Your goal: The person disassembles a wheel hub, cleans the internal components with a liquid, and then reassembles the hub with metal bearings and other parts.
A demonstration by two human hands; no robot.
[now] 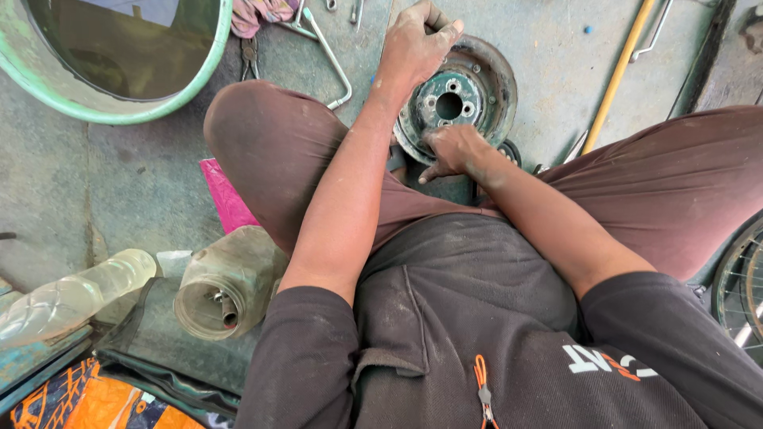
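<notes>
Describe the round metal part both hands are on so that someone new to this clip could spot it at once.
Between the person's knees, on the concrete floor, lies a rusty wheel rim. The left hand grips its far edge; the right hand presses its near edge. Its greenish hub with a ring of bolt holes sets it apart from the surrounding tools.

orange-and-black printed package [87,401] at bottom left, pink packet [225,195] beside left knee

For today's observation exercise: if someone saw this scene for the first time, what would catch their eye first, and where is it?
First comes the round, rusty wheel rim on the concrete floor at top centre, between the person's knees. The left hand grips its far edge and the right hand presses on its near edge. Next comes the big green tub at top left, then the cut plastic bottle lying at lower left.
</notes>
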